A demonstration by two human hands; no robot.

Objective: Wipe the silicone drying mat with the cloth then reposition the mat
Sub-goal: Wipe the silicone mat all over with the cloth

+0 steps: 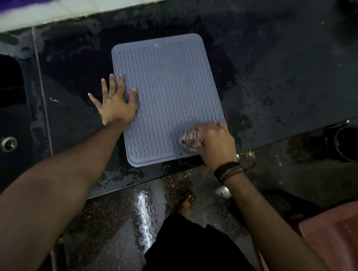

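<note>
We see a matt grey silicone mat [166, 96] with wavy ridges — glossy wet black stone counter [283, 79], metal drain [8, 144] at nine o'clock.

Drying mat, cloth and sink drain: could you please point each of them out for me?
drying mat [166, 92], head view, centre of its ribbed surface.
cloth [189, 141], head view, patterned part showing beside the right hand.
sink drain [9, 144], head view, its metal ring.

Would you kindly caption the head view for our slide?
Left hand steadies the grey mat while right hand wipes its near corner with a cloth.
</note>
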